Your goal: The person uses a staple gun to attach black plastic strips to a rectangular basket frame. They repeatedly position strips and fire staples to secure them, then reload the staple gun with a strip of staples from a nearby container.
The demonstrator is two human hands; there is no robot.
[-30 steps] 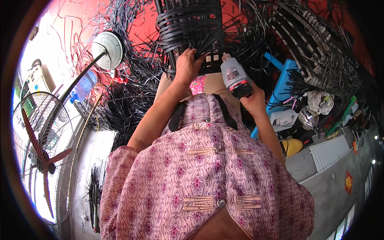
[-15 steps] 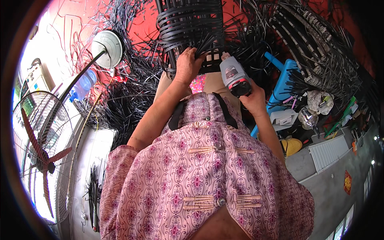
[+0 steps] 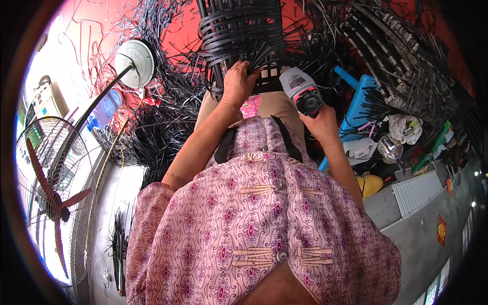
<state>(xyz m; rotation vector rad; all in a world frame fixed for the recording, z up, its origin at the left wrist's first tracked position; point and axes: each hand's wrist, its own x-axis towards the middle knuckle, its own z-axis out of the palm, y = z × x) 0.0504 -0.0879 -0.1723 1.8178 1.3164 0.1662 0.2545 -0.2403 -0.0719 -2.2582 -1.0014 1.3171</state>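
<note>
A black frame woven with flat plastic strips (image 3: 239, 28) rises from my lap toward the top of the view. At its near end my left hand (image 3: 239, 84) is closed round a bunch of loose black strips (image 3: 261, 55), whose free ends fan out past my fingers. My right hand (image 3: 321, 122) grips a grey nail gun (image 3: 297, 84) with red trim and a round black cap at the back. The gun's metal nose points up and left, close to the frame's near right corner; whether it touches is unclear.
Heaps of black strips (image 3: 160, 127) lie on the red floor covering. At right are a blue plastic stool (image 3: 358, 101) and a bundle of curved woven pieces (image 3: 389, 56). A caged fan (image 3: 56, 203), a round pale base (image 3: 134, 61) and a water bottle (image 3: 107, 107) stand left.
My right hand has tilted the nail gun, so its black rear cap faces me more and its nose sits nearer the frame. My left hand keeps its place on the strips.
</note>
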